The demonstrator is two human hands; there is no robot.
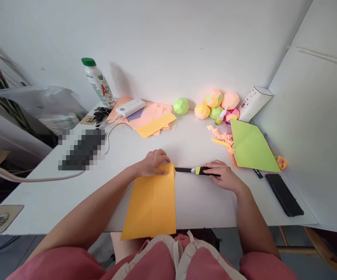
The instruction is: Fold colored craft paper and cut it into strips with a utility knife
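Just left of centre in the frame, we are seeing the left hand lying over the top end of the orange paper, thumb pressing; whether the fingers are also pinching the edge, we cannot tell. Right of centre, the right hand is gripping a utility knife by its handle, blade out. The tip is sitting just beside the paper's right edge, near the left fingers, so we are flagging a nick to sheet or skin if the knife is slipping leftward. At bottom centre the paper is overhanging the white table; we are judging that brushing clothing could be skewing it. The knife's long axis is running nearly level, tip pointing left; the paper's is running top to bottom, leaning slightly lower left. Farther out, we are noting a green sheet at right and paper balls at upper right.
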